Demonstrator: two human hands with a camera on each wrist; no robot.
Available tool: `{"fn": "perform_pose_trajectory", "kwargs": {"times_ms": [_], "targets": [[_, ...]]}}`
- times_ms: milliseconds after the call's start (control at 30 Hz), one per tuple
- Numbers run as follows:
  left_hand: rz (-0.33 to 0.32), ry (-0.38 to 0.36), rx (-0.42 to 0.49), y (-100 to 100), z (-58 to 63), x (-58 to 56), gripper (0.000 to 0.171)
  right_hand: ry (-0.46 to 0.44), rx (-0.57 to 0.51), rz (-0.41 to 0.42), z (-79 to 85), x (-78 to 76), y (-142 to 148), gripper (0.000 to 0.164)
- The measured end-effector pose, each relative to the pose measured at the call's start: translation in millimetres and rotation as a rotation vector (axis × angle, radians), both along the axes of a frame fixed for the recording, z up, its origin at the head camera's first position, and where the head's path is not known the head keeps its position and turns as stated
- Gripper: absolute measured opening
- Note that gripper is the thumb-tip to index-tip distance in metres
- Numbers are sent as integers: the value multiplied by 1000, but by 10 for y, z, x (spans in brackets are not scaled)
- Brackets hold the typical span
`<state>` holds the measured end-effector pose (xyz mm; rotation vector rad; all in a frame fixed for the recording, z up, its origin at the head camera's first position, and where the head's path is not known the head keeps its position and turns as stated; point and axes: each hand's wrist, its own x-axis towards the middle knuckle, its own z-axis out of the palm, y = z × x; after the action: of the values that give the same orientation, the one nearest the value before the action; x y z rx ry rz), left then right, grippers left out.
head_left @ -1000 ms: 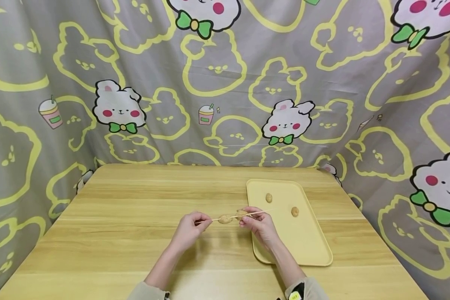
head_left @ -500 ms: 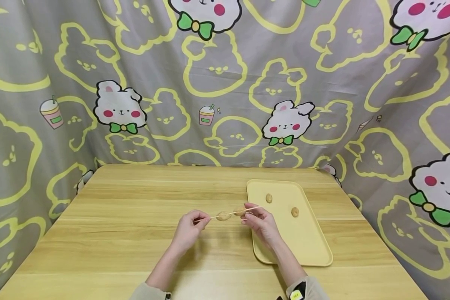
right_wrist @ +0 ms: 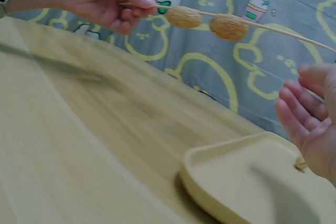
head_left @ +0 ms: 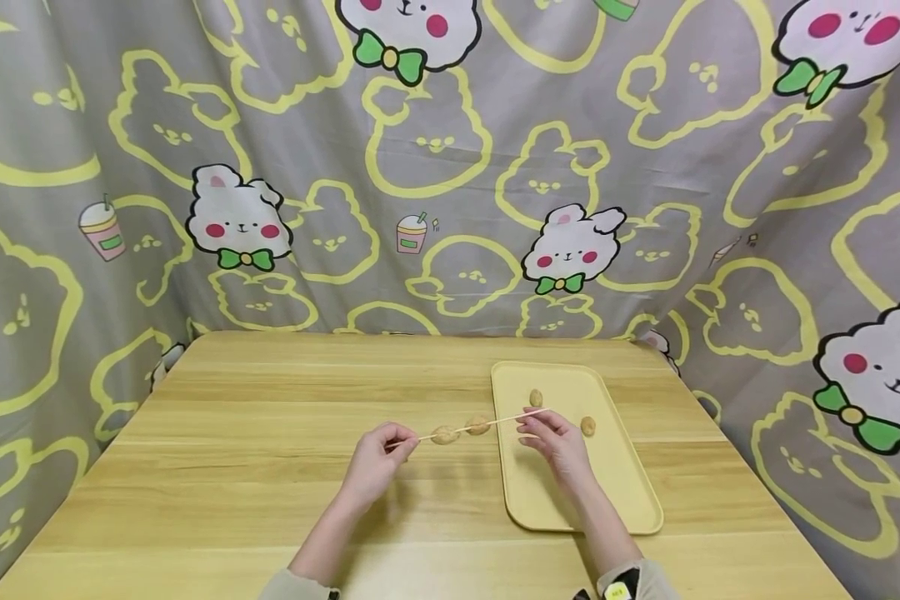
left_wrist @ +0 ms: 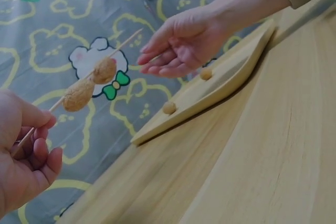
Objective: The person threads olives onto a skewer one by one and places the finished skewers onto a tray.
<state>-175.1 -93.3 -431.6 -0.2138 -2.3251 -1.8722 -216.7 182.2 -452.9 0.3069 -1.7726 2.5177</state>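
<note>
My left hand [head_left: 378, 458] pinches one end of a thin wooden skewer [head_left: 506, 419] between thumb and fingers. Two brown, rough-skinned oval balls [left_wrist: 79, 95] are threaded on it side by side near its middle, well seen in both wrist views. Over the tray, my right hand [head_left: 562, 454] is beside the skewer's free end, its fingers loosely bent. In the left wrist view a gap separates those fingers from the skewer tip [left_wrist: 137, 31]. Two more such balls, one at the back [head_left: 536, 397] and one to the right [head_left: 587, 426], lie apart on the yellow tray [head_left: 540, 504].
The tray lies on the right half of a light wooden table [head_left: 270, 450], its low raised rim [right_wrist: 191, 169] facing my hands. A grey curtain [head_left: 307, 125] with cartoon animals hangs behind the table and along both sides.
My right hand has moved right, away from the second ball and along the skewer to its free end. Both threaded balls now show uncovered. The left hand keeps its hold.
</note>
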Motion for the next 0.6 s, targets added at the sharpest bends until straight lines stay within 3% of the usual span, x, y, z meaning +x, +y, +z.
{"fn": "perform_pose_trajectory", "kwargs": {"times_ms": [200, 300, 433, 600], "targets": [[8, 0, 5, 15, 2, 1, 4, -78, 91, -142, 40, -68, 199, 9], [14, -13, 10, 26, 24, 12, 4, -83, 145, -189, 70, -85, 292, 21], [16, -21, 0, 48, 160, 86, 4, -92, 191, -239, 116, -105, 404, 33], [11, -35, -6, 67, 291, 156, 5, -102, 218, -282, 149, -145, 542, 33]]}}
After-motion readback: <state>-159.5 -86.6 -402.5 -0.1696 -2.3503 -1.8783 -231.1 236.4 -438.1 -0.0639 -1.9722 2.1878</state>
